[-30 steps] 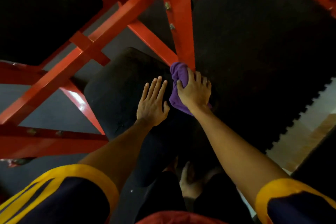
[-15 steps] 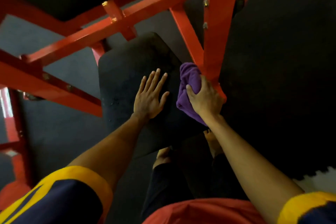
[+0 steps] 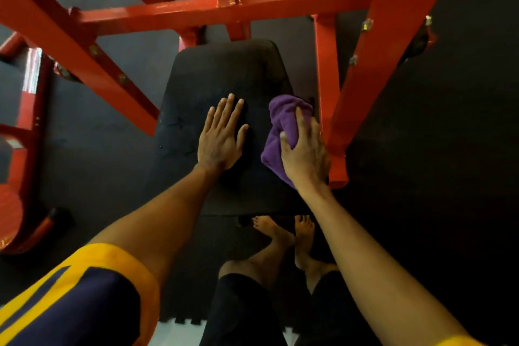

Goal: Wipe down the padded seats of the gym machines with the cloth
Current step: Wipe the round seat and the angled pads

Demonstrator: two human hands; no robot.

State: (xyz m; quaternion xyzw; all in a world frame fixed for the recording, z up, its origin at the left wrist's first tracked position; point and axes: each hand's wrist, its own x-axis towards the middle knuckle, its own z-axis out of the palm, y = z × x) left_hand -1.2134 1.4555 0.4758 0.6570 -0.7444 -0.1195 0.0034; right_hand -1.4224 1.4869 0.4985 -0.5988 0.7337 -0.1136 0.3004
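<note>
**Seat swings square into view as cloth keeps to its right edge**

Half a second on, the view has turned so that the black padded seat (image 3: 224,73) lies straight ahead, no longer slanted. The bunched purple cloth (image 3: 276,126) sits on the seat's right-hand margin. The right hand (image 3: 304,154) grips it, fingers curled over the top and thumb pinching its left side.

The left hand (image 3: 220,139) presses flat on the middle of the pad just beside the cloth, fingers straight and close together, thumb spread.

Bare padding runs ahead of both hands to the rounded far edge and leftward to the left edge. On the right, an upright of the red-painted steel frame (image 3: 362,64) stands just beside the cloth, leaving little room. Past the near edge, bare feet (image 3: 276,230) stand on the dark rubber floor mat (image 3: 435,149).
</note>
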